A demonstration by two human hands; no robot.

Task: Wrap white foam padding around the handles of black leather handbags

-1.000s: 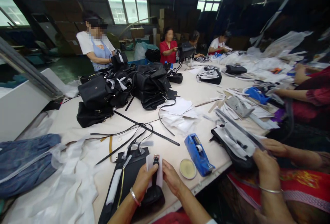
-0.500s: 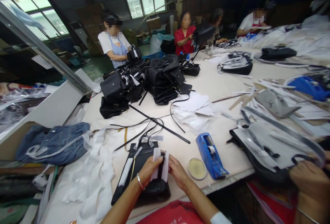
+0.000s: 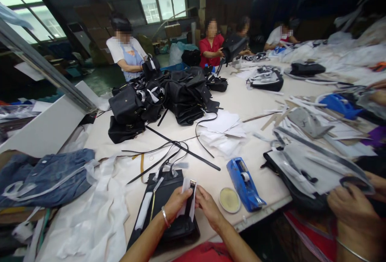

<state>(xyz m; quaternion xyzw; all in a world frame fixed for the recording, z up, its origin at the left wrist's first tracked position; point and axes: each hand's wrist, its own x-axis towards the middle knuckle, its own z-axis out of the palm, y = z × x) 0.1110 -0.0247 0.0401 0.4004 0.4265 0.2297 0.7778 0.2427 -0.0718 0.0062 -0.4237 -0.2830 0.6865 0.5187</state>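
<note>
A black bag [image 3: 167, 217] with a gold zipper lies on the table right in front of me. On its right side, a white paper sheet [image 3: 186, 185] sits behind a black strap with a metal buckle [image 3: 192, 183]. My left hand [image 3: 176, 202] is closed on the strap and paper, thumb on top just below the buckle. At the right edge of the paper, my right hand [image 3: 208, 205] pinches that edge with bent fingers. Right of my hands are a round tin [image 3: 229, 200] and a blue tape dispenser [image 3: 245, 183].
Black bags [image 3: 181, 93] are piled mid-table, with loose straps [image 3: 187, 153] before them. White sheets [image 3: 223, 127] lie centrally. Denim [image 3: 48, 177] is at left. A co-worker's hands [image 3: 350, 201] hold a grey-black bag [image 3: 304, 169] at right. Several people stand or sit behind the table.
The view has shifted slightly to the right. The buckle end and paper tilt more to the right, and my right hand's fingers have moved closer around the paper's edge.
</note>
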